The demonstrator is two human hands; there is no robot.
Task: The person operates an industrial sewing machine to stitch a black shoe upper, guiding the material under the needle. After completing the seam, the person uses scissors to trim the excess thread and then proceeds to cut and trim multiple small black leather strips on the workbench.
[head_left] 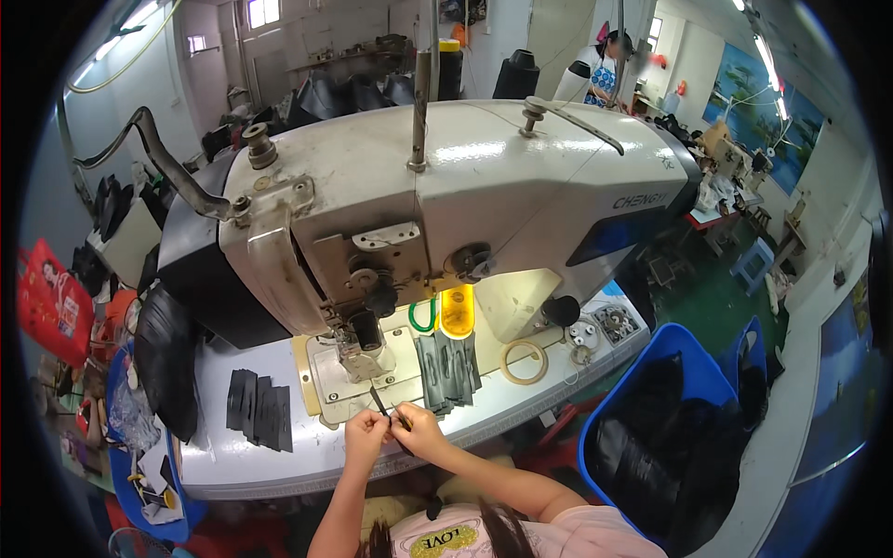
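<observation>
In front of the sewing machine (521,167), my two hands meet at the near edge of the table. My left hand (365,437) is closed in a pinch on a narrow black strip (379,402), whose upper end points toward the needle area. Close beside it, my right hand (420,433) is also closed, its fingertips at the same strip; a small dark bit shows at those fingers, too small to make out. A stack of black strips (446,372) lies just beyond my right hand. Another group of black strips (259,409) lies on the left of the table.
A cream ring (524,363), a yellow oval container (457,312) and a green ring (421,317) lie on the table (316,465). At the right stands a blue bin (588,446) with black material. Black pieces (167,358) hang at the left. A person (605,70) is in the background.
</observation>
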